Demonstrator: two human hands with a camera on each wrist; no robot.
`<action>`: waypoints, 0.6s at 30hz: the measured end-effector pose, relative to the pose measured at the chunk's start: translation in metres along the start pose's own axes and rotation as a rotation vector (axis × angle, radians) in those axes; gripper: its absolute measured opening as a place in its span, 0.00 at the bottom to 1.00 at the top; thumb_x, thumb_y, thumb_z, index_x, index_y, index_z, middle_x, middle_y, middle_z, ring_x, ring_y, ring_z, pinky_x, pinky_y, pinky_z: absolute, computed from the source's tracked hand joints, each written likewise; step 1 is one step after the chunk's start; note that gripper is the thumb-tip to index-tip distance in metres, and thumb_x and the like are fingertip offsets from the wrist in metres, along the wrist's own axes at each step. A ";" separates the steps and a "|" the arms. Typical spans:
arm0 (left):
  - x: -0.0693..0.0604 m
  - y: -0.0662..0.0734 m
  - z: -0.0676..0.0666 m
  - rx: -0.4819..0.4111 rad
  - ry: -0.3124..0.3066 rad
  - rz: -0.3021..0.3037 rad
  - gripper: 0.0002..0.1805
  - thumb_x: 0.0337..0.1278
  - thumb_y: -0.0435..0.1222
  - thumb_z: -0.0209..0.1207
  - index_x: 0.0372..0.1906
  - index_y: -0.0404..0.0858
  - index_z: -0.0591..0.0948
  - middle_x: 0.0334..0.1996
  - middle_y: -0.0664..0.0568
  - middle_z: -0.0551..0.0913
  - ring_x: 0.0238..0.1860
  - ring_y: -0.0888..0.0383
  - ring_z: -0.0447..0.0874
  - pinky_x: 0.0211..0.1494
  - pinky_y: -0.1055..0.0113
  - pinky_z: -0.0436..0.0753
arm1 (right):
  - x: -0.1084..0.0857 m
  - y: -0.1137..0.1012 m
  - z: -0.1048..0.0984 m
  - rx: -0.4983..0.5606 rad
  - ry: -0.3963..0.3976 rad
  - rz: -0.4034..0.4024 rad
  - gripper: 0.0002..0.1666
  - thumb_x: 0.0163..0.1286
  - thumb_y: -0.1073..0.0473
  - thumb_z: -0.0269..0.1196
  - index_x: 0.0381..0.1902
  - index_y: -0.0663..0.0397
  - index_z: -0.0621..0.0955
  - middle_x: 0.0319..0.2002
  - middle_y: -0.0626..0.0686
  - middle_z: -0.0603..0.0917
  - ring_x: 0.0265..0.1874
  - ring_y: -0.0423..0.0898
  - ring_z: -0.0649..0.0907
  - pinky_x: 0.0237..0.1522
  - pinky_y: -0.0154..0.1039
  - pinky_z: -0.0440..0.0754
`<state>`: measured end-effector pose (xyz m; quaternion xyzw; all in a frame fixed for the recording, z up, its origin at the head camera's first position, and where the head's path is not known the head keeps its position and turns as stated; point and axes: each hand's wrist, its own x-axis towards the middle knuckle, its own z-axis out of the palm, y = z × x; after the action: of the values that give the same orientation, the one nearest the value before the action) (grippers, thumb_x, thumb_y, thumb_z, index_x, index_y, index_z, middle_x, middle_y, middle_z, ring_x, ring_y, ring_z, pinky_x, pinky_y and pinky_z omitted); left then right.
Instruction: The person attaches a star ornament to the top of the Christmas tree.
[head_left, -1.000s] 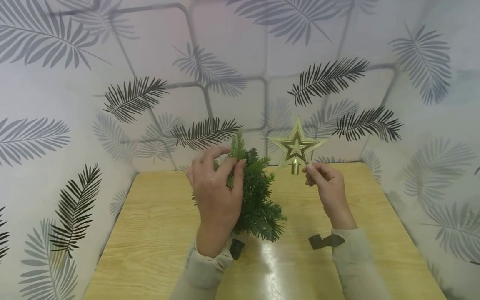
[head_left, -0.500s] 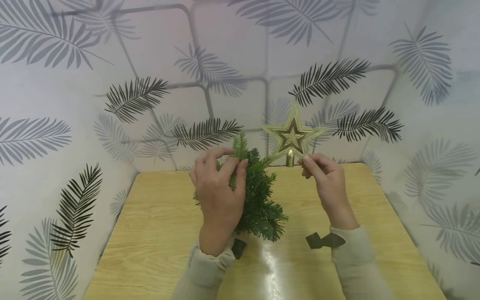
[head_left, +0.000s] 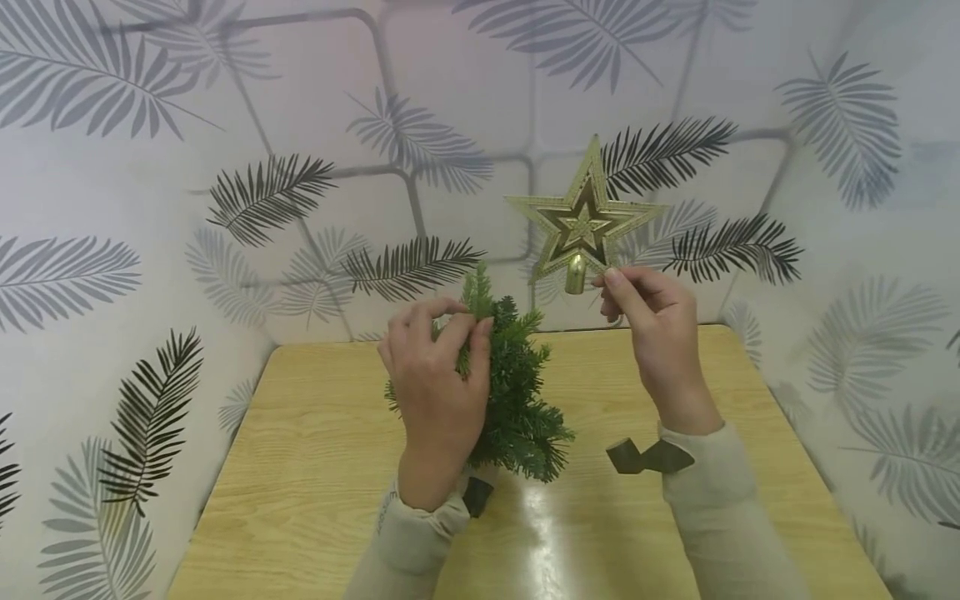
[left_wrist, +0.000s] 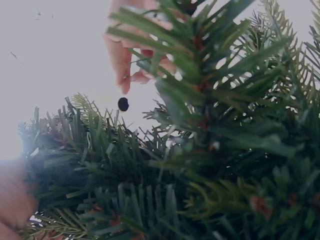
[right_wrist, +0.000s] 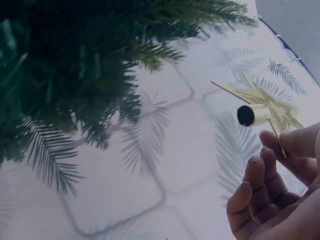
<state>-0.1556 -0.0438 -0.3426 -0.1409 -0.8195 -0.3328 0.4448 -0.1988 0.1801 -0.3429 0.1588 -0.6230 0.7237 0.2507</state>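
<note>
A small artificial Christmas tree [head_left: 517, 392] stands upright on the table. At its top, my left hand [head_left: 438, 379] pinches a light green tip sprig [head_left: 476, 292] between thumb and fingers. To the right, my right hand [head_left: 660, 333] pinches a gold star topper [head_left: 585, 225] by one lower point, above and to the right of the treetop and apart from it. The star faces me, its short hollow socket [head_left: 575, 275] pointing down; in the right wrist view the socket's dark opening [right_wrist: 245, 115] shows. Branches [left_wrist: 200, 90] fill much of the left wrist view.
A yellow wood-grain table [head_left: 322, 433] lies under the tree, its back edge close to a pale wall [head_left: 450, 75] with printed leaves. Each sleeve carries a dark strap, the right one [head_left: 648, 457] jutting inward.
My right hand has raised the star topper well above its earlier height, slightly toward me and tilted. The left hand stays at the treetop, and the tree has not visibly moved.
</note>
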 end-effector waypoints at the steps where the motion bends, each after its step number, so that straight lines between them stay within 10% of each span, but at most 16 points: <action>1: 0.000 0.000 0.000 0.000 0.000 0.000 0.17 0.75 0.45 0.59 0.33 0.38 0.87 0.47 0.49 0.82 0.51 0.43 0.75 0.49 0.45 0.66 | 0.002 -0.002 0.002 0.006 0.001 -0.010 0.12 0.76 0.68 0.62 0.37 0.80 0.81 0.31 0.52 0.87 0.25 0.45 0.80 0.34 0.35 0.80; 18: -0.001 0.000 0.001 0.010 0.000 -0.015 0.17 0.75 0.46 0.59 0.32 0.39 0.85 0.44 0.48 0.82 0.49 0.43 0.74 0.48 0.45 0.66 | 0.015 -0.032 0.034 0.144 -0.020 -0.105 0.09 0.75 0.71 0.61 0.35 0.71 0.85 0.30 0.50 0.87 0.24 0.43 0.79 0.34 0.34 0.80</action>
<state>-0.1557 -0.0436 -0.3438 -0.1324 -0.8221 -0.3320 0.4430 -0.1960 0.1520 -0.3022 0.2162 -0.5625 0.7509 0.2702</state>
